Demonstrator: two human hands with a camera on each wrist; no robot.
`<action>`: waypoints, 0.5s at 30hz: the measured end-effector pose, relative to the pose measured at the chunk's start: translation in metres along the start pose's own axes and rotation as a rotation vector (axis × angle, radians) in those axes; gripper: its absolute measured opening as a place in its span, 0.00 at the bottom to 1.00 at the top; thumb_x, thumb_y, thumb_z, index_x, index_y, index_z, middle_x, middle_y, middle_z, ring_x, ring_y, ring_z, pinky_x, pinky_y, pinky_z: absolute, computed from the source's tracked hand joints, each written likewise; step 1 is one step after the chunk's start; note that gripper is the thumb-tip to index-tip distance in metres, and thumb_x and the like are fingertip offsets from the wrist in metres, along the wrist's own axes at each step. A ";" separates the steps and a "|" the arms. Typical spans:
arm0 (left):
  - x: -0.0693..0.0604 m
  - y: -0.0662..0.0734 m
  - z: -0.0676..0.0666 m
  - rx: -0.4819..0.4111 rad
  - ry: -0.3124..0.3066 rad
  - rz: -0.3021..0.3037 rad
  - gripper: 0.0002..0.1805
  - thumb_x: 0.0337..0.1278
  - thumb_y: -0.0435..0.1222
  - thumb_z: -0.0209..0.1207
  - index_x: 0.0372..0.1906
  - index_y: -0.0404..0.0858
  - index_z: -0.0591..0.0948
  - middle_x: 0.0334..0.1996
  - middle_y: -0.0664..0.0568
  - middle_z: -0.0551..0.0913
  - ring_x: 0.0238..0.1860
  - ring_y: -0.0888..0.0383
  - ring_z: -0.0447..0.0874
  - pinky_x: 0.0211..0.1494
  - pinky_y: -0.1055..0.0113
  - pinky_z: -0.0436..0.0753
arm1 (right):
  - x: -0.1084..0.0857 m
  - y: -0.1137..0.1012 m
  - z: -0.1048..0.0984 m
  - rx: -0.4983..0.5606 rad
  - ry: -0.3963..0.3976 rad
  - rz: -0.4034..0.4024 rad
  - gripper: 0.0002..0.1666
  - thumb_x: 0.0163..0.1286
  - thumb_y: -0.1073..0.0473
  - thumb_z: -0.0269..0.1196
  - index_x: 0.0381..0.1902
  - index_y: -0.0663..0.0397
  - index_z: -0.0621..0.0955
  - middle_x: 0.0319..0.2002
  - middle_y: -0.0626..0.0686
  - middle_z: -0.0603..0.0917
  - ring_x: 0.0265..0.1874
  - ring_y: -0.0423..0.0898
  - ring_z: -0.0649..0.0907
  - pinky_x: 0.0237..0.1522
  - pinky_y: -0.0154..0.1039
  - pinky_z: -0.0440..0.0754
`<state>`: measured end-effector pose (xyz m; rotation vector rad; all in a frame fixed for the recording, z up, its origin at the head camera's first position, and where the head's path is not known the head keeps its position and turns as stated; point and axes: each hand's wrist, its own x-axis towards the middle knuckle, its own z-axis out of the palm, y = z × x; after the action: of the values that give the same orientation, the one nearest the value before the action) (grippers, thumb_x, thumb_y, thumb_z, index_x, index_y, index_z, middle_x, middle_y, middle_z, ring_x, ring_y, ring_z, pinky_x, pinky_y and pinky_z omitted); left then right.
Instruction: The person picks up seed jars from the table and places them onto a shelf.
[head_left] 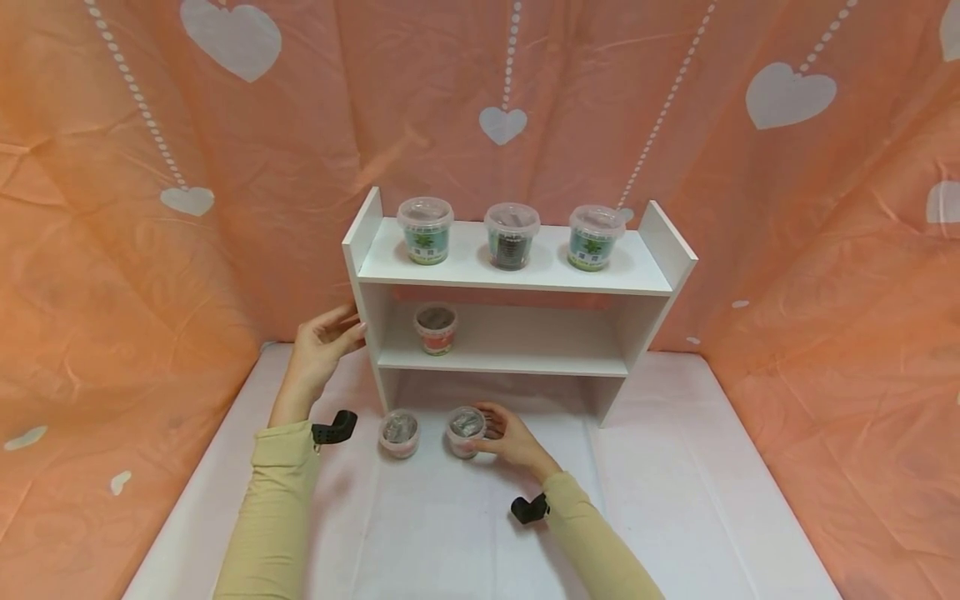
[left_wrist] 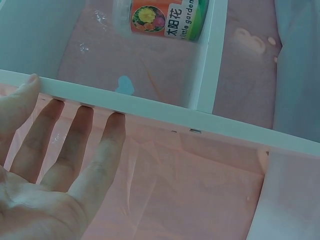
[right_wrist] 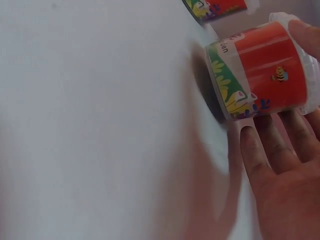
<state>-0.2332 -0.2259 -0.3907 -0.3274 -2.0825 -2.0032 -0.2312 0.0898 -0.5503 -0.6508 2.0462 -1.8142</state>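
My left hand (head_left: 318, 354) touches the left side panel of a white shelf unit (head_left: 517, 282). In the left wrist view the fingers (left_wrist: 114, 145) lie nearly straight against its outer face, with the thumb on the panel's edge. Low in front of the shelf, my right hand (head_left: 513, 437) holds a lidded plastic tub (head_left: 465, 429) with a red flower label. The right wrist view shows the thumb on that tub's (right_wrist: 270, 70) lid and the fingertips along its side. A similar tub (head_left: 399, 435) stands just left of it on the white table.
On the top shelf stand a left green-labelled tub (head_left: 426, 232), a middle tub (head_left: 512, 237) with a dark panel facing out, and a right green-labelled tub (head_left: 595, 239). A red-labelled tub (head_left: 436, 329) sits on the middle shelf's left. Behind hangs an orange curtain (head_left: 300, 167) with hearts.
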 end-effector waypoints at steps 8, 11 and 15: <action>-0.001 0.002 0.000 0.011 0.001 -0.006 0.27 0.62 0.29 0.59 0.65 0.27 0.69 0.61 0.30 0.70 0.50 0.62 0.79 0.48 0.67 0.82 | -0.004 0.014 -0.016 0.000 0.029 -0.015 0.39 0.56 0.67 0.71 0.65 0.62 0.68 0.57 0.60 0.75 0.55 0.52 0.77 0.55 0.41 0.77; -0.001 0.002 0.000 0.007 -0.006 0.000 0.27 0.63 0.29 0.59 0.65 0.27 0.68 0.61 0.29 0.69 0.50 0.61 0.80 0.48 0.67 0.82 | -0.008 0.013 -0.021 -0.003 0.044 -0.006 0.40 0.56 0.66 0.72 0.65 0.61 0.69 0.57 0.59 0.76 0.54 0.52 0.78 0.54 0.40 0.78; -0.001 0.002 0.000 -0.001 -0.012 0.005 0.27 0.63 0.30 0.59 0.65 0.27 0.68 0.61 0.29 0.69 0.51 0.60 0.79 0.48 0.67 0.82 | -0.013 0.011 -0.028 -0.012 0.054 0.000 0.39 0.56 0.69 0.71 0.65 0.62 0.68 0.56 0.60 0.75 0.53 0.51 0.79 0.52 0.39 0.79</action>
<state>-0.2318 -0.2263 -0.3891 -0.3458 -2.0856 -2.0043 -0.2368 0.1214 -0.5583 -0.6106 2.0929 -1.8401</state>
